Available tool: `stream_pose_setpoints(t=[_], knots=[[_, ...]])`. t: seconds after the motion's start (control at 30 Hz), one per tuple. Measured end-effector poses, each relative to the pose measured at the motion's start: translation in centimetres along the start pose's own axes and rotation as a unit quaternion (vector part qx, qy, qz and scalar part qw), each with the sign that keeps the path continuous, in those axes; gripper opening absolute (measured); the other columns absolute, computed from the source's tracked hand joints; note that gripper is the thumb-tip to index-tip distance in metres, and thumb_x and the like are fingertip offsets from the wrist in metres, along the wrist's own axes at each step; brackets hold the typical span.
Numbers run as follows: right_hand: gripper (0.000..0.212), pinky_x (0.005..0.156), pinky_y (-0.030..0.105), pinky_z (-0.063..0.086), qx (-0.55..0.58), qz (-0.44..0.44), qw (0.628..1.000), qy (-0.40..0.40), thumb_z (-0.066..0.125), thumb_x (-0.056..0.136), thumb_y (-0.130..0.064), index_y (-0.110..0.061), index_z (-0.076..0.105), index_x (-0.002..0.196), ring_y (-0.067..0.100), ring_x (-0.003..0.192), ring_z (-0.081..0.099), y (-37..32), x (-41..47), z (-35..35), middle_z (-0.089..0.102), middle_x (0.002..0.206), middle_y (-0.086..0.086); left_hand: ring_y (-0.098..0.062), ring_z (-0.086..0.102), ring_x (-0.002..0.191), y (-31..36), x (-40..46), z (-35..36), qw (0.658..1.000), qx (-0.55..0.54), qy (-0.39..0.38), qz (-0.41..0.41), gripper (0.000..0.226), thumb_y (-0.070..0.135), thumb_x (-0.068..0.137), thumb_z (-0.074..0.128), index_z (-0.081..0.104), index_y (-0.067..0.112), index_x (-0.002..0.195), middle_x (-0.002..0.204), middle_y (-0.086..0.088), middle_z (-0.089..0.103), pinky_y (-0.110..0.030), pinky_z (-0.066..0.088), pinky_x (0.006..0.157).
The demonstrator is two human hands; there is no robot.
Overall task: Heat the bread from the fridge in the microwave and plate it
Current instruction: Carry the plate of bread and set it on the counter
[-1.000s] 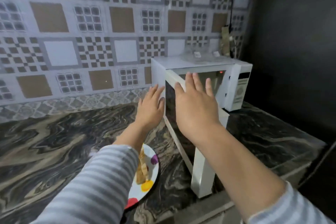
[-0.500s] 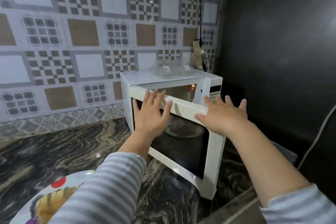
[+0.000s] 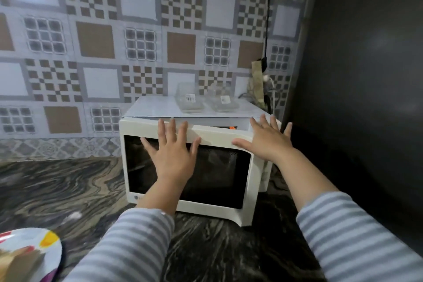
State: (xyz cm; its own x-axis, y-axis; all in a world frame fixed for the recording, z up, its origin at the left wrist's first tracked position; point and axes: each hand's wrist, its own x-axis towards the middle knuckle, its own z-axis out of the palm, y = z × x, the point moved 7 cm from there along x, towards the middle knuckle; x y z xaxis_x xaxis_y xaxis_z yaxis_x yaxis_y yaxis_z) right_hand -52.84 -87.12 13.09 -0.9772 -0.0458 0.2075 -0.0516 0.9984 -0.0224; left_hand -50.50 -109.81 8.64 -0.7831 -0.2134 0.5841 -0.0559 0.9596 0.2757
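Note:
A white microwave (image 3: 151, 107) stands on the dark marbled counter against the tiled wall. Its door (image 3: 224, 208) with a dark window is almost shut; a small orange glow shows above its top edge. My left hand (image 3: 172, 155) lies flat on the door's upper left, fingers spread. My right hand (image 3: 266, 142) presses flat on the door's upper right corner. At the lower left edge a white plate (image 3: 49, 247) with coloured spots carries pale brown bread (image 3: 19, 263), partly cut off by the frame.
Two clear plastic containers (image 3: 190, 101) sit on the microwave's top. A black cord (image 3: 267, 18) hangs down the wall to a plug behind the microwave. A dark wall (image 3: 366, 75) closes the right side. The counter's marbled surface (image 3: 57, 185) stretches to the left.
The microwave door has swung from wide open to nearly shut under both hands. The view has shifted right, so the plate with bread now sits at the lower left corner.

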Motion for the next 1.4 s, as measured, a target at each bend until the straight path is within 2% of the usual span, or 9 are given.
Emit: stream_pose_setpoints(t=[0.23,0.43,0.53,0.67,0.8,0.93,1.07,1.2,1.4], knots=[[0.107,0.111,0.063,-0.011,0.001,-0.057,0.998,-0.002,0.028,0.074,-0.088,-0.021,0.004,0.154,0.023,0.149,-0.011,0.9,5.7,1.1,-0.004,0.162,-0.001,-0.022,-0.018,0.147,1.3,1.6,1.0,0.997,0.052,-0.017,-0.049,0.064,0.063,0.095,0.016,0.005,0.035,0.151,0.162,0.004,-0.004,-0.066,-0.011,0.109],[0.107,0.111,0.065,-0.009,0.004,-0.086,0.996,-0.009,0.03,0.074,-0.088,-0.019,0.01,0.154,0.023,0.149,-0.004,0.9,8.7,1.6,0.005,0.162,-0.004,-0.02,-0.014,0.148,1.6,2.7,1.0,0.994,0.094,-0.026,-0.054,0.063,0.062,0.096,0.018,0.004,0.036,0.152,0.162,0.006,-0.001,-0.065,-0.009,0.11],[0.106,0.112,0.064,-0.006,-0.001,-0.105,0.994,-0.012,0.028,0.073,-0.089,-0.022,0.011,0.153,0.023,0.149,0.0,0.8,9.5,1.8,0.007,0.162,-0.005,-0.019,-0.011,0.149,1.6,3.4,0.9,0.991,0.117,-0.03,-0.054,0.07,0.066,0.093,0.019,0.006,0.032,0.153,0.162,0.007,0.003,-0.064,-0.009,0.11],[0.104,0.118,0.051,0.01,0.009,-0.14,0.99,-0.003,0.029,0.074,-0.088,-0.022,0.014,0.153,0.025,0.148,0.011,0.7,10.0,1.9,0.011,0.162,-0.004,-0.019,0.007,0.149,1.5,5.4,0.4,0.986,0.154,-0.05,-0.041,0.085,0.077,0.085,0.028,0.024,0.023,0.15,0.158,0.005,0.023,-0.062,-0.006,0.112],[0.102,0.118,0.041,0.017,0.027,-0.163,0.986,0.002,0.035,0.075,-0.085,-0.022,0.02,0.153,0.026,0.147,0.016,0.5,10.1,1.6,0.017,0.16,-0.003,-0.015,0.034,0.139,1.5,7.5,-0.1,0.985,0.147,-0.088,-0.014,0.084,0.081,0.077,0.039,0.039,0.026,0.141,0.147,0.006,0.043,-0.054,0.006,0.117],[0.093,0.11,0.038,0.032,0.045,-0.17,0.983,0.048,0.041,0.075,-0.083,-0.023,0.034,0.147,0.024,0.139,0.034,0.4,9.9,0.9,0.035,0.154,-0.003,-0.015,0.047,0.129,1.1,8.1,-0.1,0.983,0.171,-0.069,-0.018,0.087,0.087,0.07,0.04,0.047,0.03,0.135,0.139,0.009,0.052,-0.047,0.012,0.116],[0.087,0.103,0.04,0.04,0.06,-0.162,0.982,0.07,0.043,0.075,-0.082,-0.024,0.044,0.14,0.023,0.132,0.044,0.5,9.9,0.8,0.046,0.146,-0.002,-0.015,0.052,0.123,1.3,7.9,-0.2,0.982,0.184,-0.033,-0.019,0.089,0.089,0.067,0.037,0.051,0.029,0.132,0.135,0.008,0.056,-0.046,0.012,0.116],[0.085,0.098,0.04,0.044,0.054,-0.156,0.983,0.078,0.042,0.075,-0.082,-0.024,0.048,0.137,0.025,0.127,0.048,0.5,10.0,0.9,0.051,0.142,-0.001,-0.017,0.052,0.125,1.3,7.6,-0.1,0.983,0.18,-0.025,-0.019,0.089,0.087,0.069,0.036,0.049,0.028,0.134,0.135,0.006,0.056,-0.045,0.012,0.116],[0.076,0.083,0.037,0.047,0.049,-0.144,0.983,0.1,0.044,0.079,-0.078,-0.021,0.052,0.129,0.027,0.114,0.056,0.3,10.4,0.8,0.059,0.129,0.002,-0.017,0.044,0.132,1.6,7.3,0.1,0.987,0.157,-0.004,-0.027,0.076,0.077,0.079,0.042,0.049,0.025,0.133,0.138,0.004,0.053,-0.043,0.018,0.115]])
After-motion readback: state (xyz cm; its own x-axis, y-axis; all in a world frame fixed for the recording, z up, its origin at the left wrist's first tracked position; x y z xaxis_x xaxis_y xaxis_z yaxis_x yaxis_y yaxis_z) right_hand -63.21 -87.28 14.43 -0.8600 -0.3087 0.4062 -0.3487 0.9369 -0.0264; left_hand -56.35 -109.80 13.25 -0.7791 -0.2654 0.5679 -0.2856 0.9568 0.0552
